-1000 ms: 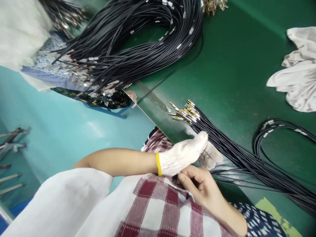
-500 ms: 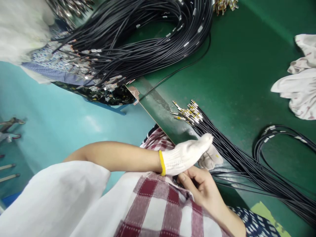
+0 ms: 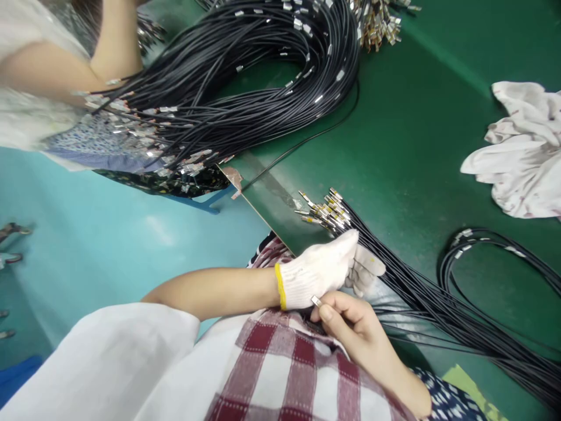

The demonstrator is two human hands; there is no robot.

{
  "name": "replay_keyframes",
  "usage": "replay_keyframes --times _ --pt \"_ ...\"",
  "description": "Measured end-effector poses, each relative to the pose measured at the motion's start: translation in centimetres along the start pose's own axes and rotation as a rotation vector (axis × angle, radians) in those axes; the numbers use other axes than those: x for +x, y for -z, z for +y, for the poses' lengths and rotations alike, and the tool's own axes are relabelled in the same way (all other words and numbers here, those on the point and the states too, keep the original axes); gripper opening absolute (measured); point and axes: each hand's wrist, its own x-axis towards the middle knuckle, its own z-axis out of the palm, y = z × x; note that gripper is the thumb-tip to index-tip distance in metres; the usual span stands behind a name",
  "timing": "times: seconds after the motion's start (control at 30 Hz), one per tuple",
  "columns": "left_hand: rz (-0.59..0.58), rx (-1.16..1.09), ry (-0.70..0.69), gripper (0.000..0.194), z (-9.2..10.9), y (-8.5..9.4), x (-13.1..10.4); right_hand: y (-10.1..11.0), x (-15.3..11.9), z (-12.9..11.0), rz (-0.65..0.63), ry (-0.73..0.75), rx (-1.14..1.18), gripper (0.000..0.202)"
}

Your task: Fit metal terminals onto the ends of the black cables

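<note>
Okay, so the left hand, in a white knit glove with a yellow cuff, comes in from 9 o'clock with the forearm nearly level, fingers aimed at roughly 2 o'clock. The bare right hand reaches up from about 5 o'clock, knuckles bent, just below the glove and in front of the red-and-white plaid garment.

Grip-wise, the right one is a narrow pinch: thumb and index finger closed on a small silver metal piece, which pokes out toward 10 o'clock right by the glove's palm edge. Left one, honestly can't tell how closed it is or whether anything's in it, the glove hides that. Its fingers overlap the near side of a long bundle of thin black cables on the green tabletop. The bundle runs off toward 4 o'clock, its silver-and-yellow metal ends at about 12 o'clock from the glove. A huge looped pile of black cables sits up at 11 o'clock.

Compared to half a second ago, the silver piece now shows clearly at the right fingertips; it was tucked out of sight before. Also a co-worker's bare arm has popped in at 10 o'clock, kinda blurry.
</note>
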Motion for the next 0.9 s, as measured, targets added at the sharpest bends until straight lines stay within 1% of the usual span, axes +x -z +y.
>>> replay_keyframes --times 0.07,0.17,0.27,0.37,0.4,0.47,0.57,0.63,0.7,0.77,0.9 --pt "-0.001 -0.055 -0.004 0.06 0.2 0.2 0.3 0.1 0.0 0.2 0.02 0.002 0.029 0.039" --pt "0.001 -0.057 -0.001 0.057 0.6 0.4 0.4 0.2 0.0 0.3 0.037 0.009 0.06 0.036" --pt "-0.023 -0.047 -0.012 0.053 1.0 0.2 0.3 0.1 0.2 0.2 0.069 0.058 0.028 0.034" --pt "-0.045 -0.023 -0.005 0.052 1.2 0.1 -0.4 0.1 0.3 -0.1 0.12 0.119 -0.039 0.031" --pt "-0.035 0.008 -0.007 0.052 1.3 0.2 -0.8 0.1 0.3 -0.2 0.142 0.133 -0.056 0.03" --pt "0.02 0.177 -0.089 0.049 1.4 0.4 -1.7 0.2 0.2 -0.2 0.199 0.155 -0.071 0.029" --pt "0.105 0.519 -0.28 0.031 1.6 0.9 -3.3 0.3 0.1 -0.2 0.28 0.178 -0.063 0.028" --pt "0.148 0.653 -0.33 0.025 1.7 1.2 -4.0 0.3 0.2 -0.2 0.328 0.185 -0.048 0.028" --pt "0.17 0.664 -0.326 0.032 1.6 1.3 -4.3 0.3 0.5 -0.1 0.37 0.177 -0.009 0.028" --pt "0.174 0.625 -0.303 0.038 1.5 1.4 -4.4 0.3 0.8 0.0 0.393 0.155 0.063 0.029" --pt "0.196 0.645 -0.296 0.031 1.1 1.6 -4.5 0.4 1.3 0.1 0.377 0.105 0.238 0.031"
